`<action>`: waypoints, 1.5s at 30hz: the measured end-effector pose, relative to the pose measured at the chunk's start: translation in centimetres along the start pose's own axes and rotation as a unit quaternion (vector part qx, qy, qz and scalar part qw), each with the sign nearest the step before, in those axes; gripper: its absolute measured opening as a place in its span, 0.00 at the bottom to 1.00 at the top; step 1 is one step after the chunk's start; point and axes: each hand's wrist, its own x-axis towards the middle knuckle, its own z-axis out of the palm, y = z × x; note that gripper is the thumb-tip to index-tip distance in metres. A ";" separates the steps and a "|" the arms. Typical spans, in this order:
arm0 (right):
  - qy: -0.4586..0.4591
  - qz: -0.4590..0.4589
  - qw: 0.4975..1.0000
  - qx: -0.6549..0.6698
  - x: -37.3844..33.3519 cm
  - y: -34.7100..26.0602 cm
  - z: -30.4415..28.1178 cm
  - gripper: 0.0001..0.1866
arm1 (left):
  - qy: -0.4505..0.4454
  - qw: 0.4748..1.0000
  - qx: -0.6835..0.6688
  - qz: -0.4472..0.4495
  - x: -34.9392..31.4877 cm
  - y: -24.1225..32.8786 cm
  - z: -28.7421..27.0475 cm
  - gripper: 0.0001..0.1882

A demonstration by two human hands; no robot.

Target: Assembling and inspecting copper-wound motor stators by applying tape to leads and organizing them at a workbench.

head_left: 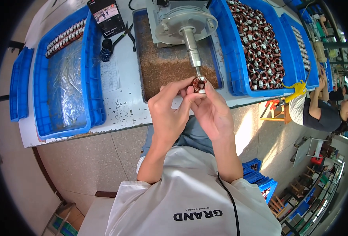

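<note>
Between my two hands is a small toroidal coil [200, 84], a ring wound with copper-brown wire and marked with white sections. My left hand [170, 104] pinches its left side with thumb and fingertips. On the other side, my right hand [213, 108] grips the coil's right and lower edge. Just beyond the coil, and seemingly at its upper edge, is the narrow tip of a metal spindle [191, 49] on a bench machine [185, 23] with a clear round guard. Whether coil and tip touch, I cannot tell. Below the spindle lies a tray [158, 74] strewn with copper-coloured scraps.
A blue bin [97, 112] at left holds rows of coils and clear plastic film. Nearby lie a phone [106, 16], a watch [105, 51] and pliers [123, 38]. At right, another blue bin [237, 74] is full of coils, with a yellow tool [298, 90] at its corner. A co-worker [319, 110] sits farther right.
</note>
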 end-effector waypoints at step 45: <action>-0.032 0.092 0.995 0.031 -0.1 -0.6 -1.8 0.13 | -0.008 0.995 0.086 0.041 -1.1 1.0 -0.4 0.21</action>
